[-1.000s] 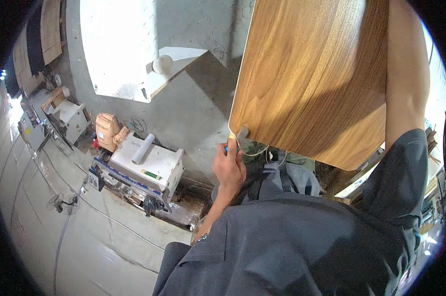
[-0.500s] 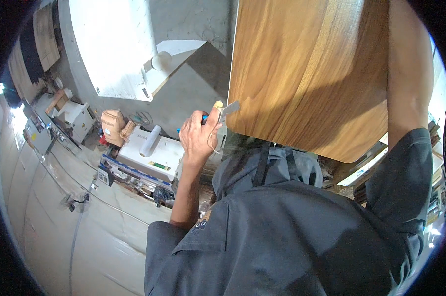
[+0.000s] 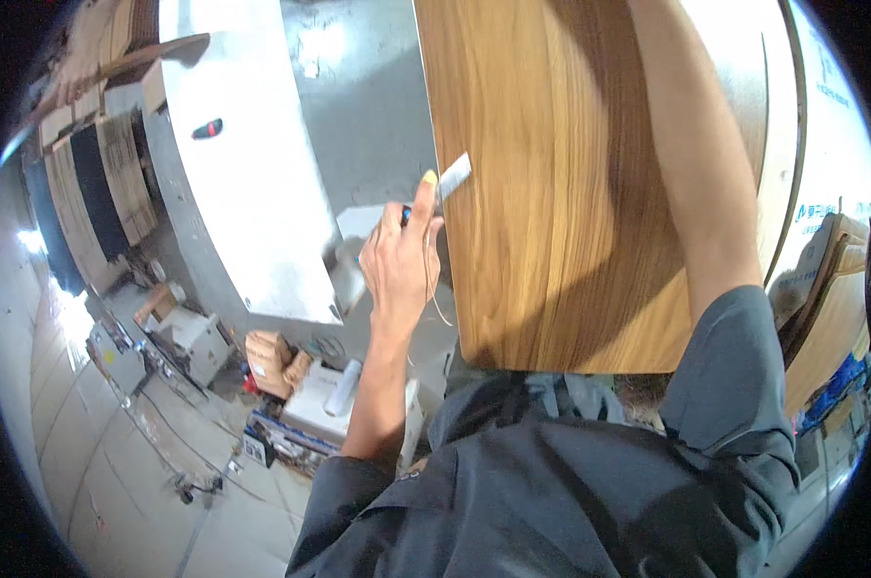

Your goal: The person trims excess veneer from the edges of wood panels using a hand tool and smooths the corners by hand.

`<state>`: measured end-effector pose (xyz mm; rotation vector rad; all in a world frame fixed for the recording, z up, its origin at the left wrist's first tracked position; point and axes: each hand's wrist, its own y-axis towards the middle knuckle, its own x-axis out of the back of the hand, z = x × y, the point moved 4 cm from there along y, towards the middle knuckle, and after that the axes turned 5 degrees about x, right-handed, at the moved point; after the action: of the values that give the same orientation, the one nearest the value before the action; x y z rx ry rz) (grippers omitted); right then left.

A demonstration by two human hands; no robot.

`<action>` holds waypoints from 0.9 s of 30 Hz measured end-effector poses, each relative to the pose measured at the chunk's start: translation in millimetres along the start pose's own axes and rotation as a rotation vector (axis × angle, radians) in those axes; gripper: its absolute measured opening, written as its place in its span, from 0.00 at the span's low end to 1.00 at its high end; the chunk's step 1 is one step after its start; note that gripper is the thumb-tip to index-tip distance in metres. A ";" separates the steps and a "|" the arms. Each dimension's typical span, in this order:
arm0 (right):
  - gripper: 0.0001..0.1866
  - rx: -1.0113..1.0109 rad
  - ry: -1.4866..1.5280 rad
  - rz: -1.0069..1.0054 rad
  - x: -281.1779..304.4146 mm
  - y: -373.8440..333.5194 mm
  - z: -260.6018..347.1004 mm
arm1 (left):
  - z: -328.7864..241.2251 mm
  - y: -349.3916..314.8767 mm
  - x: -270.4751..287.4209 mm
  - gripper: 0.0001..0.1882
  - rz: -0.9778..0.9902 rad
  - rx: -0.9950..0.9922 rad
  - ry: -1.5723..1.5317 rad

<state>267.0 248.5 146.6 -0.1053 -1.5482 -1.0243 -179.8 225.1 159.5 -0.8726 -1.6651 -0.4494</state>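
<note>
Gripping blade in left hand at wood-grain panel edge; right hand unseen

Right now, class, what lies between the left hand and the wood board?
A pale blade: in the head view it extends from the left hand over the wood board.

Harsh light bleaches a long white panel and glares off the grey floor as shadow falls across the right side of a glossy wood-grain board, bright spots flaring at far left where lines bow and details soften toward the black rim.
</note>
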 end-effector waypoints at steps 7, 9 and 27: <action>0.18 -0.058 0.119 -0.001 7.3 -1.5 16.4 | -2.6 162.0 19.7 0.23 -0.109 -0.061 -0.020; 0.20 -0.091 0.122 0.067 13.1 0.5 14.3 | -6.5 200.2 24.4 0.22 -0.100 -0.049 0.009; 0.18 0.505 0.502 0.234 31.8 -60.7 79.1 | 63.0 116.8 19.3 0.24 -0.029 0.024 0.057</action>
<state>162.5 247.8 149.1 0.2967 -1.2481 -0.4085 -136.2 350.7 142.4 -0.8118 -1.6299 -0.4696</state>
